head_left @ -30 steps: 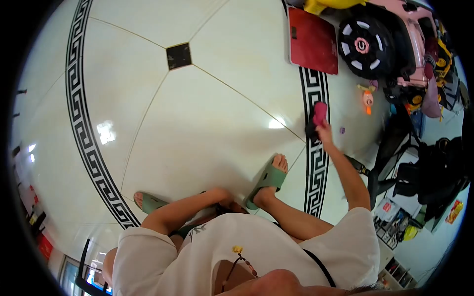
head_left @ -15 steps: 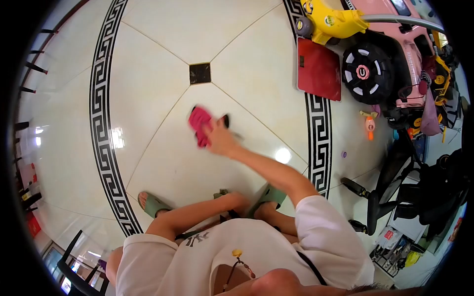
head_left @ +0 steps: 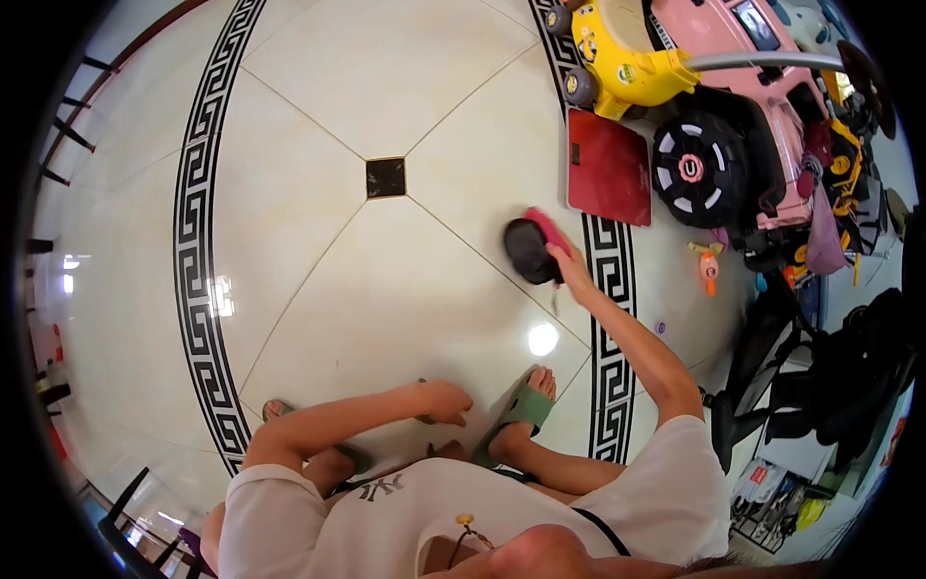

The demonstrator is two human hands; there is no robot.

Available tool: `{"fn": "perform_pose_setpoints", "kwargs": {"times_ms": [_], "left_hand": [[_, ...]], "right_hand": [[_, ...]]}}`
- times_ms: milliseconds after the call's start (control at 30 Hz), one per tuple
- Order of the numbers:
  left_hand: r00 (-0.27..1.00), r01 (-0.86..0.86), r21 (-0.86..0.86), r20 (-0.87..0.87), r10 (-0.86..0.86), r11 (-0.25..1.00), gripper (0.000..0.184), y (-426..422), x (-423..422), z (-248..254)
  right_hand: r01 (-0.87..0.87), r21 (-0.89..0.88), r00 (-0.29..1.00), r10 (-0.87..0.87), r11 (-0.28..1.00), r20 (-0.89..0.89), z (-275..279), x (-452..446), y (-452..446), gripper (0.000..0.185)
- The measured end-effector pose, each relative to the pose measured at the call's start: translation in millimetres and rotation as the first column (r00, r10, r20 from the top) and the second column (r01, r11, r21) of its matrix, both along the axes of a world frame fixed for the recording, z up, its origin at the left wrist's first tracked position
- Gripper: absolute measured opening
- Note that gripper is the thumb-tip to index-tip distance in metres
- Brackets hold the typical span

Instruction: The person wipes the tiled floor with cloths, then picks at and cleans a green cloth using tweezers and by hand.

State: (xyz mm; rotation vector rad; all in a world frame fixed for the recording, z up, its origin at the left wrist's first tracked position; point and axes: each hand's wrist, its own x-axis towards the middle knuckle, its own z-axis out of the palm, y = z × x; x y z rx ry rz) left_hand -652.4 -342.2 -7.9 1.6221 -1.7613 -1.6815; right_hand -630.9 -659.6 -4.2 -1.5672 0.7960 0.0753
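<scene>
My right hand [head_left: 573, 269] is closed on a pink and black item [head_left: 529, 253] above the tiled floor, with its rounded black side facing the camera. Its pink part shows along the edge beside my fingers, and a small thin piece hangs below it. I cannot make out exactly what the item is. My left hand [head_left: 447, 401] hangs in front of my body, fingers loosely bent and nothing visible in them. Something greenish shows at the edge of that wrist, mostly hidden by the arm. Green sandals [head_left: 530, 406] are on my feet.
To the right, a red bathroom-type scale [head_left: 610, 174] lies flat beside a yellow ride-on toy [head_left: 627, 68] and a pink toy car [head_left: 719, 39] with a black wheel [head_left: 700, 168]. An orange toy [head_left: 709, 271] and a black chair [head_left: 820, 376] are farther right.
My right hand has carried the pink and black item to the right, and its black side has turned into view. My left hand has moved slightly, and the camera view has shifted a little.
</scene>
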Motion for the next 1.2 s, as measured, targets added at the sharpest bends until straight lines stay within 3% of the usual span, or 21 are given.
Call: {"fn": "perform_pose_setpoints", "kwargs": {"times_ms": [67,100,133,167,267,300,367,500,533,633,700,767,800,867,900,933,1000,1033,1067,1133,1200], "left_hand": [[0.996,-0.074,-0.007,0.050,0.074,0.997,0.038,2,19,-2],[0.991,-0.110,-0.010,0.077,0.111,0.994,0.039,4,27,-3],[0.986,-0.143,-0.009,0.088,0.144,0.990,0.038,7,33,-4],[0.980,-0.176,-0.009,0.098,0.176,0.984,0.038,9,38,-5],[0.966,-0.236,-0.039,0.095,0.238,0.971,0.036,21,31,-20],[0.962,-0.253,-0.054,0.093,0.257,0.966,0.035,26,24,-26],[0.970,-0.229,-0.009,0.083,0.229,0.973,0.034,25,12,-22],[0.982,-0.183,0.008,0.054,0.182,0.983,0.033,10,-9,-8],[0.981,-0.189,-0.008,0.044,0.189,0.982,0.032,5,-11,-1],[0.976,-0.216,-0.110,0.012,0.219,0.970,0.031,-2,-21,4],[0.967,-0.248,-0.249,0.002,0.257,0.936,0.030,0,-35,-17],[0.981,-0.149,-0.244,0.090,0.175,0.958,0.030,8,-20,6],[0.982,-0.100,-0.239,0.131,0.134,0.966,0.030,12,-8,24],[0.991,-0.002,-0.045,0.131,0.008,0.999,0.032,33,24,68],[0.992,0.045,0.052,0.115,-0.051,0.998,0.033,49,41,87],[0.995,0.002,0.041,0.099,-0.006,0.999,0.034,70,57,98],[0.985,-0.154,0.015,0.082,0.152,0.988,0.034,121,82,120],[0.960,-0.268,-0.005,0.089,0.267,0.963,0.034,142,93,134],[0.915,-0.396,0.052,0.101,0.390,0.917,0.032,155,104,159],[0.798,-0.603,0.144,0.102,0.594,0.785,0.028,179,114,193],[0.652,-0.749,0.222,0.074,0.755,0.625,0.023,204,115,202]], "right_hand": [[-0.118,-0.230,0.985,0.086,0.966,-0.148,-30,8,-31,0.062],[-0.202,-0.308,0.940,0.096,0.930,-0.327,-42,19,-36,0.072],[-0.335,-0.682,0.925,0.090,0.650,-0.369,-100,19,-46,0.080],[-0.363,-0.708,0.910,0.068,0.606,-0.409,-90,38,-31,0.082],[-0.447,-0.734,0.882,0.114,0.511,-0.457,-75,101,10,0.081],[-0.420,-0.731,0.899,0.136,0.538,-0.416,-65,124,24,0.079],[-0.447,-0.773,0.894,0.220,0.450,-0.390,-72,166,52,0.078],[-0.477,-0.781,0.829,0.501,0.404,-0.247,-77,224,157,0.079],[-0.437,-0.834,0.799,0.571,0.336,-0.189,-80,222,191,0.074],[-0.571,-0.786,0.578,0.796,0.236,-0.181,-83,198,291,0.064],[-0.637,-0.762,0.350,0.925,0.117,-0.151,-69,153,337,0.062],[-0.736,-0.674,0.184,0.976,0.061,-0.113,-61,116,362,0.063],[-0.839,-0.541,0.138,0.984,0.056,-0.111,-47,106,361,0.061],[-0.896,-0.286,0.270,0.928,0.339,0.255,-101,100,357,0.063],[-0.892,0.083,0.446,0.839,0.443,0.311,-83,103,332,0.063],[-0.761,0.445,0.619,0.732,0.472,0.283,-50,114,295,0.063],[-0.570,0.537,0.782,0.612,0.622,0.121,-7,130,219,0.052],[-0.425,0.495,0.880,0.475,0.757,0.030,-33,136,178,0.043],[-0.226,0.464,0.974,0.197,0.857,0.110,0,140,156,0.032],[-0.130,0.426,0.975,0.038,0.895,0.217,-48,161,71,0.038],[-0.012,0.158,0.984,-0.016,0.987,0.177,-40,177,24,0.036]]}}
